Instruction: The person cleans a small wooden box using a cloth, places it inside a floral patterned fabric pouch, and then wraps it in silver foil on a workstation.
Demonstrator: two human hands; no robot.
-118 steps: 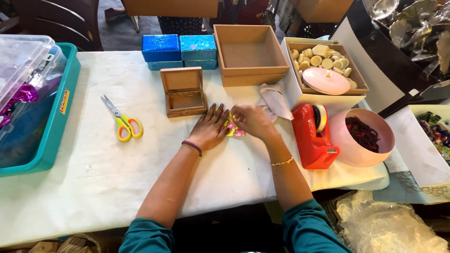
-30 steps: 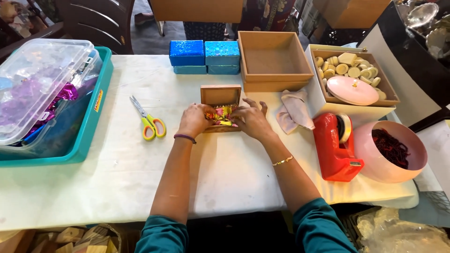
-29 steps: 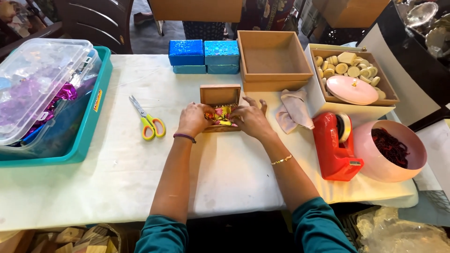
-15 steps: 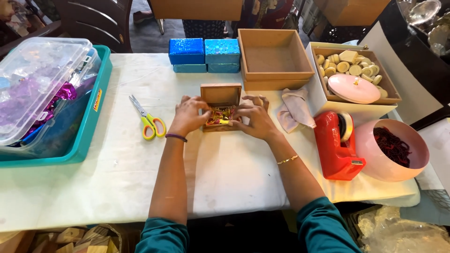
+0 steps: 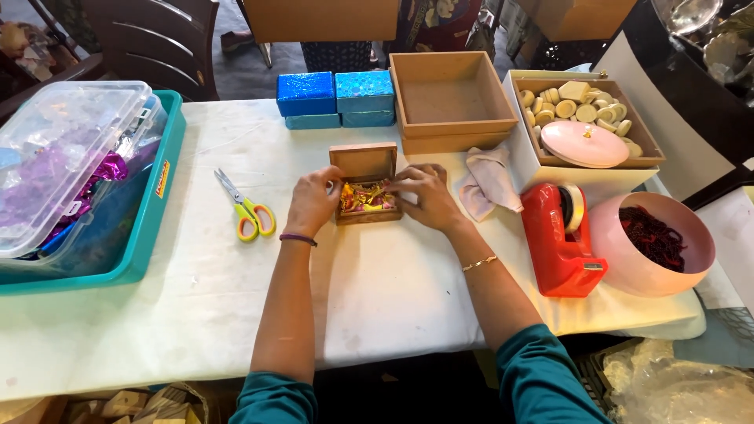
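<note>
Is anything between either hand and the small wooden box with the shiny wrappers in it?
No. The left hand and right hand already touch the small wooden box on either side; its lid is open and nothing intervenes.

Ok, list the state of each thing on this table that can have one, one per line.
small wooden box: lid up, shiny wrapped pieces inside, held at both sides
left hand: against the box's left side
right hand: at the box's right side
scissors: lying flat, blades shut
large wooden box: open, empty
pink bowl: holds dark red bits
blue boxes: closed
</note>
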